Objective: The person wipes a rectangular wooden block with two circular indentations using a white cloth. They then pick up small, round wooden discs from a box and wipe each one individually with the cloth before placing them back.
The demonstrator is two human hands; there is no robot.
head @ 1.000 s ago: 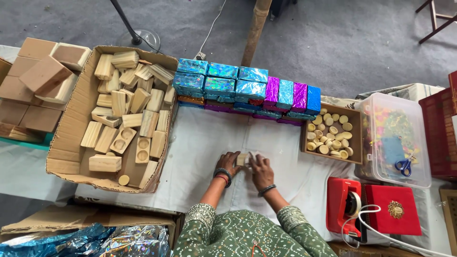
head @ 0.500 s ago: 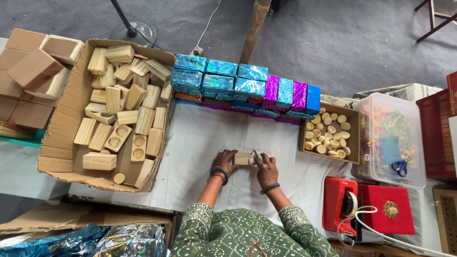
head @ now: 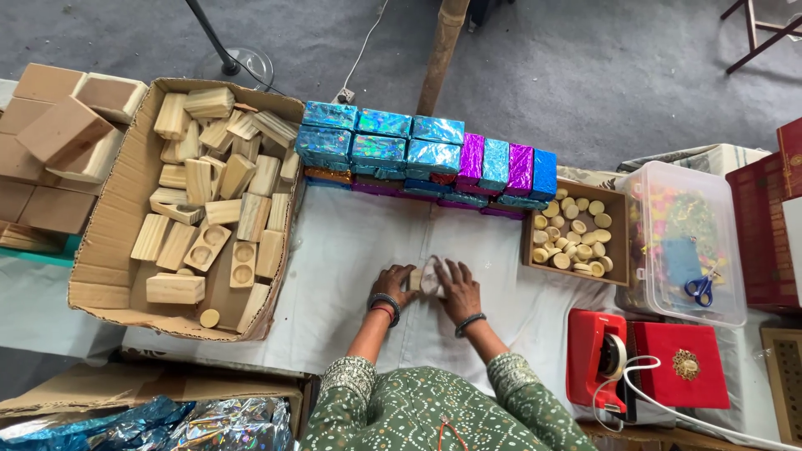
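On the white cloth [head: 351,250] my left hand [head: 394,286] and my right hand [head: 458,289] press together around a small wooden block [head: 426,278] partly covered in pale wrapping. Both hands touch it from either side and hide most of it. Behind them stands a stacked row of foil-wrapped blocks [head: 418,150], blue, teal and purple. A large cardboard box [head: 109,259] full of bare wooden blocks [head: 213,192] lies to the left.
A small brown box of round wooden discs [head: 575,234] sits at right, beside a clear plastic tub [head: 685,242] holding blue scissors. A red tape dispenser [head: 603,359] and red case [head: 681,367] lie near right. Crumpled foil sheets [head: 167,422] lie lower left.
The hands have stayed on the block and shifted their fingers slightly; the pale wrapping now covers more of it. The view has drifted a little to the right.
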